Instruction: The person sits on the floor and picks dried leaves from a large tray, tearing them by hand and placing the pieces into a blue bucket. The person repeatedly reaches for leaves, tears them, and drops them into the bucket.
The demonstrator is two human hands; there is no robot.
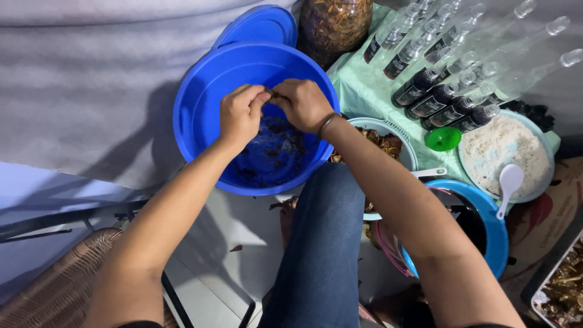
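Big blue basin (200, 115), dark wet scraps on its bottom, directly under the grip. Blue lid (258, 27) behind the basin, beyond the hands. Both hands meet over the basin middle, pinching one small dark piece (274, 95) between them. Left hand (241, 115): fingers curled in, thumb and forefinger narrow on the piece, forearm coming up from lower left. Right hand (303, 103): knuckles up, fingertips closed on the same piece, dark band at the wrist, forearm from lower right. Right of the grip: jar of dried brown bits (334, 24), pale bowl of brown chunks (388, 143), dark-capped clear bottles (449, 73) lying on green cloth, small green cup (443, 138), plate of white grains (507, 152) with white spoon (509, 182), blue-rimmed bowl (495, 237).
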